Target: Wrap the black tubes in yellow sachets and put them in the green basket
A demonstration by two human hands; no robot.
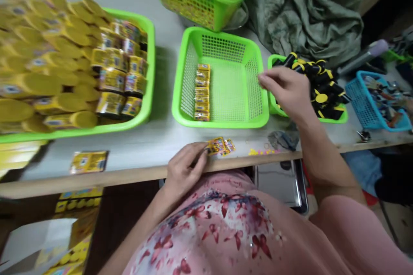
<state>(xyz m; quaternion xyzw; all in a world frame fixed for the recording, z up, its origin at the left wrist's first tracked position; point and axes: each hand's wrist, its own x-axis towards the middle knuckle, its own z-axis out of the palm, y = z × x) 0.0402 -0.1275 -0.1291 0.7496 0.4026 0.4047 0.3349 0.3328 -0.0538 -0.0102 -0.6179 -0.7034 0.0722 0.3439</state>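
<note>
At the table's front edge, my left hand (187,165) is closed, thumb and forefinger pinching the near end of a small yellow printed card (215,146). A second small printed piece (229,147) lies against its right side. My right hand (288,90) hangs over the right rim of the middle green basket (221,124), fingertips pressed together; whatever they hold is hidden. Inside that basket a row of small yellow packets (202,94) runs along the left side. Behind my right hand, a smaller green basket (335,118) is heaped with black pieces with yellow ends (321,79).
A large green basket (150,73) at left holds stacked yellow round-ended items (64,64) and wrapped packets (112,79). Stacked green baskets (200,4) and grey-green cloth (309,13) stand behind. A blue basket (359,99) is far right; tiny yellow and pink bits (263,152) lie near the edge.
</note>
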